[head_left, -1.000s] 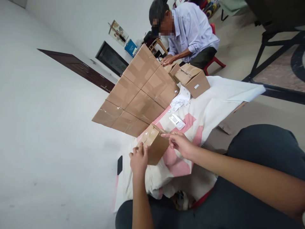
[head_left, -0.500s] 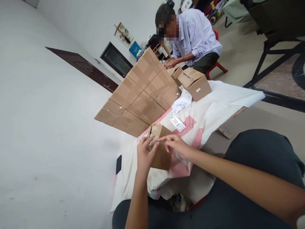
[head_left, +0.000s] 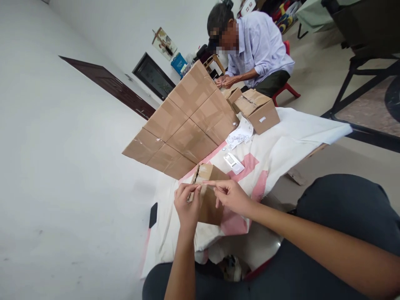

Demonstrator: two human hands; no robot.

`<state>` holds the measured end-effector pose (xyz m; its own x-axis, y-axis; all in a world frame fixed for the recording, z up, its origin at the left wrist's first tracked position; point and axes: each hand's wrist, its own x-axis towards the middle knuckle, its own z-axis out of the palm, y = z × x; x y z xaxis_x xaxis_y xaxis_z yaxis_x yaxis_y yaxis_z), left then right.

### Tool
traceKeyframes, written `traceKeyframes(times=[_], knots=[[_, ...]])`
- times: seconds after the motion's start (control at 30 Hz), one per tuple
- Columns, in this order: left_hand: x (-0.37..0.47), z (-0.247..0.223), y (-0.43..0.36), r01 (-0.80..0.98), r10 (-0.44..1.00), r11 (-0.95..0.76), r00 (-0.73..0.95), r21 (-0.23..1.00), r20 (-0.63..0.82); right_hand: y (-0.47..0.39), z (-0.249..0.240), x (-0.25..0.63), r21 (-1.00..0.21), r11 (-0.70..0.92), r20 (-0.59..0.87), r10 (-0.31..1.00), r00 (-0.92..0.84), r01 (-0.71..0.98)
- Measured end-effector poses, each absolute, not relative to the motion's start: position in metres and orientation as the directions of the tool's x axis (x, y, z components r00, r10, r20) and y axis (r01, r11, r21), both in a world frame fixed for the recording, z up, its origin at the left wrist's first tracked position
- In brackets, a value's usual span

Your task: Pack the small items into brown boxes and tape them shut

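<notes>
My left hand (head_left: 186, 204) is raised in front of a small cardboard box (head_left: 211, 204), its thumb and fingertips pinched together. What it holds, if anything, is too small to make out. From the right, my right hand (head_left: 233, 196) points its index finger at the left fingertips, with the other fingers curled; nothing can be made out in it. The box stands at the near end of the cloth-covered table, partly behind both hands. Beyond it lies a flat white and grey device (head_left: 234, 163) on the cloth.
A tall cardboard panel (head_left: 179, 121) stands along the table's left side. A black phone-like object (head_left: 153, 215) lies at the left edge. Farther back are a printed sheet (head_left: 240, 133), an open carton (head_left: 264, 118) and a seated person (head_left: 262, 46) working with both hands.
The thumb and fingers of my left hand have closed from a spread pose into a pinch. My right hand stays close beside it, index finger still extended. The view has shifted slightly.
</notes>
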<state>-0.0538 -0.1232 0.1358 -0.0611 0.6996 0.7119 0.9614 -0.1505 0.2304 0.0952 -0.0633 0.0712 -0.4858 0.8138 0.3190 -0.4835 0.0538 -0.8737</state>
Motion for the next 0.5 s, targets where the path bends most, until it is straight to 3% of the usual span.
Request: traceKeyframes(times=[0.1, 0.17, 0.23, 0.37, 0.5], knots=[[-0.056, 0.15, -0.129, 0.967, 0.576, -0.132, -0.106, 0.22, 0.81, -0.041, 0.07, 0.101, -0.898, 0.038, 0.245, 0.87, -0.428, -0.438], [-0.064, 0.162, -0.137, 0.955, 0.465, -0.084, -0.215, 0.285, 0.859, -0.015, 0.066, 0.109, -0.924, -0.021, 0.131, 0.921, -0.368, -0.382], [-0.079, 0.175, -0.145, 0.918, 0.441, -0.045, -0.336, 0.394, 0.832, 0.011, 0.059, 0.118, -0.945, -0.062, 0.031, 0.96, -0.278, -0.32], [-0.109, 0.188, -0.151, 0.772, 0.673, -0.046, -0.445, 0.634, 0.591, 0.032, 0.043, 0.122, -0.982, 0.033, 0.069, 0.98, -0.189, -0.186], [-0.112, 0.188, -0.148, 0.627, 0.832, -0.062, -0.397, 0.776, 0.387, 0.017, 0.039, 0.109, -0.979, 0.202, 0.183, 0.929, -0.323, 0.025]])
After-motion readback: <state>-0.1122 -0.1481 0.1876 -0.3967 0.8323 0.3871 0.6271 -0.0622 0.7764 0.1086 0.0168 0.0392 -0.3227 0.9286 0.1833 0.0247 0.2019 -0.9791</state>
